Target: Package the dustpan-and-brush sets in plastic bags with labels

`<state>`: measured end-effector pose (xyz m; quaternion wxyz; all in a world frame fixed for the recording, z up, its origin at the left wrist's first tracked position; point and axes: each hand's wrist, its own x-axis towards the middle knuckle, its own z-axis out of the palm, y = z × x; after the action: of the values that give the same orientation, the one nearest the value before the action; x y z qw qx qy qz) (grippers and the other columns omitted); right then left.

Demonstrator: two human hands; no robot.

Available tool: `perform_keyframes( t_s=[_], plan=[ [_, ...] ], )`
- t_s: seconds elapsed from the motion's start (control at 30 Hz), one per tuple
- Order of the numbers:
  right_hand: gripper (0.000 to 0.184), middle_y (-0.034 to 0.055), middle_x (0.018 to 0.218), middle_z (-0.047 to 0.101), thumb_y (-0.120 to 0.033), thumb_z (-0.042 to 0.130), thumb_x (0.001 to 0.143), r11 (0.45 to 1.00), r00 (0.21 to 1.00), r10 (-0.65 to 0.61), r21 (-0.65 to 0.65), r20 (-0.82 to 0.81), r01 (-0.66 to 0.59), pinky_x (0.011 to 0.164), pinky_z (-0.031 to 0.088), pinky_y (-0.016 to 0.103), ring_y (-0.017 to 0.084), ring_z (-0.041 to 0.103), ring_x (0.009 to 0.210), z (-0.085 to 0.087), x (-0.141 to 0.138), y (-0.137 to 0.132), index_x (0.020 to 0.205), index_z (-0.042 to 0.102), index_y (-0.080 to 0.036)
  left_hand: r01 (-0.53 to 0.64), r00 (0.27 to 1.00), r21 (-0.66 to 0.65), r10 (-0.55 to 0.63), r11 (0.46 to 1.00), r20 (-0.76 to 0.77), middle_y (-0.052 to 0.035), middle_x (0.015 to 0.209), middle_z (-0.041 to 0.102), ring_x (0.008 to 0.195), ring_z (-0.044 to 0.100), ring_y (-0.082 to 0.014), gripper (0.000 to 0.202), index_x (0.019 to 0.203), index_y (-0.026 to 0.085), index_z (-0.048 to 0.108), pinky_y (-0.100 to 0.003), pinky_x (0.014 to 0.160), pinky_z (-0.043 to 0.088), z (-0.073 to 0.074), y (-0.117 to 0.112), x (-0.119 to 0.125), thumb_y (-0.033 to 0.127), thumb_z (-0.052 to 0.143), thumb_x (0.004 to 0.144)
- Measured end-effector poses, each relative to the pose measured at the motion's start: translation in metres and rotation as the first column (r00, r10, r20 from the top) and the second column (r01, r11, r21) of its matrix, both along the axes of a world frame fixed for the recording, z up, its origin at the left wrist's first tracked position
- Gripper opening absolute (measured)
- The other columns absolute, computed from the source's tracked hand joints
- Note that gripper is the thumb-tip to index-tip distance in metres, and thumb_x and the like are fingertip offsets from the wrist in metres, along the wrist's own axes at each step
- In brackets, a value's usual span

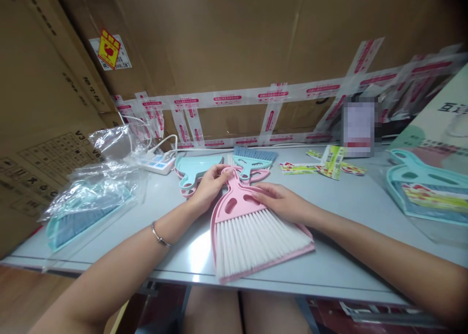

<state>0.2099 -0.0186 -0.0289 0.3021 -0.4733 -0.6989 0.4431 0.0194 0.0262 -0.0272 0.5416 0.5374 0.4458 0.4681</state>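
A pink hand brush [244, 212] with white bristles lies on a pink dustpan [288, 253] in the middle of the grey table [347, 256]. My left hand [209, 185] curls round the brush's handle at its far end. My right hand [278, 200] rests flat on the right shoulder of the brush, fingers together. Just behind lie a teal dustpan [192, 170] and a teal brush [255, 159] with blue bristles, over another pink piece.
Clear plastic bags [98, 187] holding a teal set lie at the left. A white power strip [159, 163] sits at the back left. Printed cards [329, 163] lie at the back right, a bagged teal set [424, 190] at the far right. Cardboard boxes wall the table.
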Motion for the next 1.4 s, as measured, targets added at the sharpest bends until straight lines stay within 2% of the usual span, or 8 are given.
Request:
perform_keyframes(
  t_s=[0.23,0.5,0.57,0.73,0.8,0.9,1.17,1.4],
  plan=[
    [0.033,0.0049,0.108,0.064,-0.044,0.046,0.087,0.998,0.998,-0.061,0.029,0.007,0.060,0.091,0.041,0.039,0.022,0.057,0.102,0.007,0.005,-0.001,0.104,0.061,-0.019,0.374,0.925,-0.234,-0.380,0.897,0.022,-0.0073,0.087,0.070,0.075,0.064,-0.0167,0.039,0.101,0.017,0.063,-0.028,0.070,0.049,0.013,-0.011,-0.003,0.034,0.074,0.068],
    [0.034,0.0046,0.101,0.064,-0.046,0.044,0.088,0.996,0.998,-0.031,0.090,0.052,0.027,0.083,0.045,0.032,0.019,0.058,0.094,0.016,0.007,0.003,0.099,0.063,-0.019,0.260,0.958,-0.137,-0.273,0.956,-0.091,-0.0091,0.089,0.070,0.075,0.064,-0.0166,0.033,0.101,0.015,0.064,-0.028,0.068,0.048,0.016,-0.014,-0.003,0.032,0.069,0.072],
    [0.036,0.0046,0.092,0.066,-0.047,0.042,0.088,0.981,0.977,-0.177,0.104,0.117,0.165,0.075,0.046,0.029,0.018,0.060,0.086,0.024,0.022,0.013,0.094,0.064,-0.020,0.216,0.965,-0.124,-0.231,0.968,-0.124,-0.0089,0.090,0.069,0.073,0.064,-0.0163,0.034,0.100,0.015,0.063,-0.027,0.066,0.048,0.018,-0.012,-0.006,0.033,0.070,0.072],
    [0.024,0.0154,0.099,0.062,-0.035,0.043,0.088,0.660,0.608,-0.751,0.329,0.259,0.675,0.075,0.038,0.033,0.020,0.055,0.089,0.036,0.109,0.049,0.088,0.058,-0.015,0.160,0.979,-0.094,-0.170,0.983,-0.112,-0.0069,0.082,0.068,0.067,0.063,-0.0146,0.033,0.094,0.014,0.062,-0.025,0.062,0.047,0.020,-0.008,-0.013,0.035,0.069,0.071],
    [0.018,0.0220,0.096,0.060,-0.028,0.050,0.083,0.556,0.452,-0.824,0.340,0.340,0.758,0.075,0.033,0.038,0.025,0.054,0.092,0.034,0.145,0.057,0.071,0.053,-0.017,0.147,0.984,-0.088,-0.155,0.985,-0.090,-0.0059,0.078,0.068,0.066,0.063,-0.0143,0.032,0.092,0.013,0.061,-0.025,0.062,0.047,0.020,-0.007,-0.013,0.034,0.070,0.070],
    [0.032,0.0222,0.083,0.060,-0.027,0.063,0.073,0.502,0.339,-0.825,0.313,0.451,0.806,0.069,0.030,0.040,0.028,0.054,0.089,0.025,0.180,0.063,0.049,0.043,-0.021,0.123,0.988,-0.080,-0.130,0.989,-0.081,-0.0057,0.078,0.068,0.065,0.063,-0.0140,0.030,0.090,0.013,0.061,-0.025,0.062,0.048,0.018,-0.007,-0.012,0.034,0.070,0.069],
    [0.032,0.0115,0.063,0.054,-0.038,0.077,0.053,0.513,0.332,-0.806,0.298,0.490,0.805,0.068,0.024,0.044,0.030,0.051,0.084,0.011,0.179,0.070,0.042,0.052,-0.021,0.103,0.992,-0.074,-0.107,0.992,-0.062,-0.0053,0.079,0.068,0.066,0.063,-0.0135,0.027,0.089,0.014,0.062,-0.024,0.061,0.047,0.014,-0.006,-0.011,0.034,0.068,0.072],
    [0.017,0.0085,0.074,0.059,-0.026,0.064,0.071,0.538,0.498,-0.843,0.355,0.204,0.765,0.069,0.034,0.036,0.015,0.049,0.070,0.032,0.143,0.062,0.063,0.051,-0.019,-0.006,1.000,-0.081,0.004,0.997,-0.022,-0.0045,0.077,0.067,0.064,0.062,-0.0138,0.030,0.091,0.014,0.061,-0.025,0.061,0.047,0.019,-0.006,-0.010,0.035,0.069,0.070]
  ],
)
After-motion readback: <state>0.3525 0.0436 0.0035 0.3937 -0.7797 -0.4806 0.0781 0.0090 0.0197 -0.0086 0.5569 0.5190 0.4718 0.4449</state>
